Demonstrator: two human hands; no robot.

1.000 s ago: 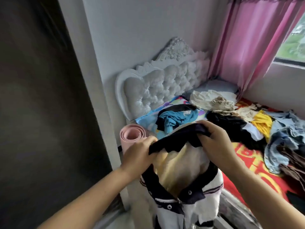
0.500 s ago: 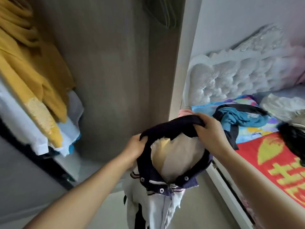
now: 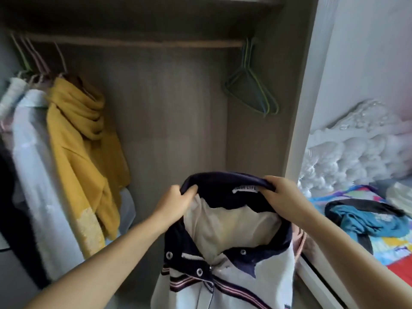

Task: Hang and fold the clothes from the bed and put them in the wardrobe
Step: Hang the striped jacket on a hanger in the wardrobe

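Observation:
I hold a white jacket with a navy collar point(image 3: 227, 241) up in front of the open wardrobe point(image 3: 169, 121). My left hand point(image 3: 176, 202) grips the collar's left side and my right hand point(image 3: 283, 195) grips its right side, stretching the neck open. A label shows inside the collar. The jacket's snap-button front hangs down below my hands. Empty green hangers point(image 3: 252, 90) hang at the right end of the rail point(image 3: 138, 43).
A yellow garment point(image 3: 82, 148) and a white shirt point(image 3: 38, 166) hang at the rail's left end. The wardrobe's side panel point(image 3: 305, 108) stands to the right. Beyond it is the bed point(image 3: 367, 233) with a teal garment point(image 3: 365, 221) and a tufted white headboard point(image 3: 356, 152).
My view has swung left from the bed to face the wardrobe interior. Both hands kept hold of the collar and carried the jacket in front of the wardrobe opening.

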